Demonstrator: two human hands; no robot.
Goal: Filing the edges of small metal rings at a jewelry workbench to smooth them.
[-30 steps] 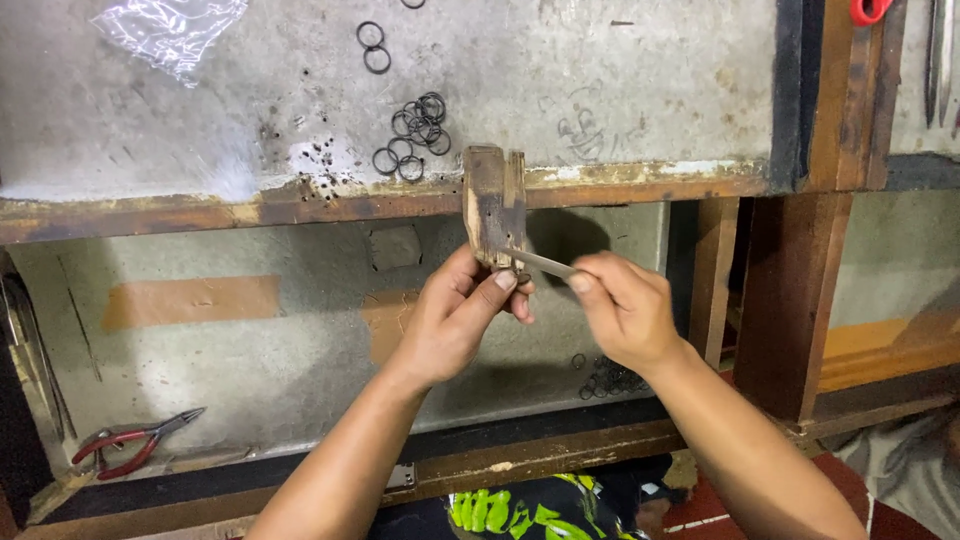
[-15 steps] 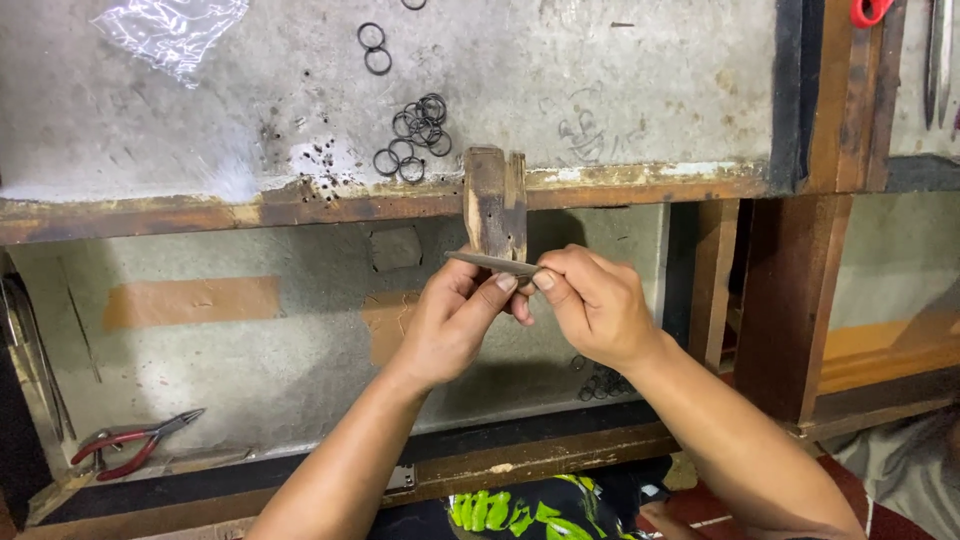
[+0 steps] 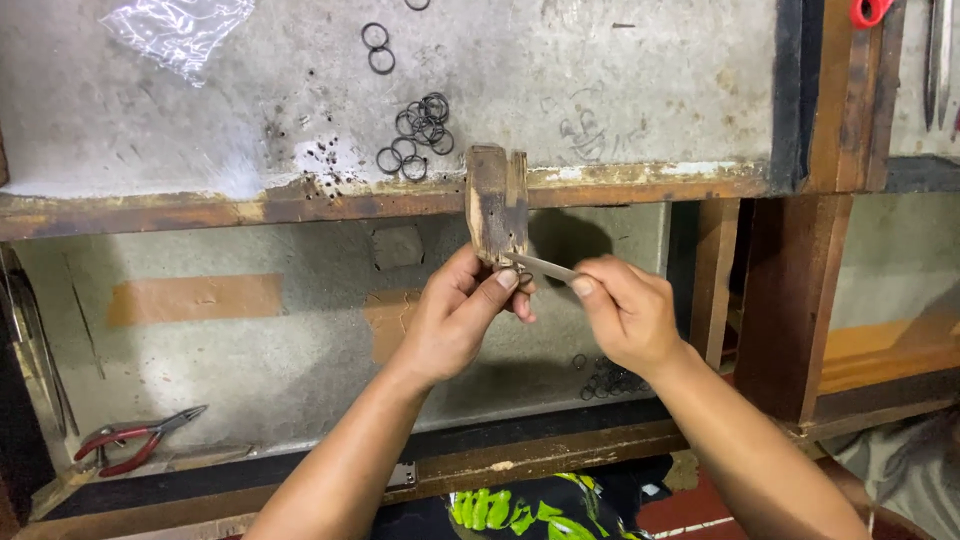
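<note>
Right hand (image 3: 628, 312) has drawn the file (image 3: 540, 266) rightward; left hand (image 3: 462, 315) unmoved.

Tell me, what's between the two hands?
In the head view, a thin metal file bridges the gap: the right hand pinches one end, and its tip meets the left hand at the wooden peg.

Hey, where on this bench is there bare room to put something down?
Bare patch on the bench top, right of the loose rings. The lower tray is open between the red pliers and the left hand. It is crowded around the rings and at the wooden peg, where both hands work.
</note>
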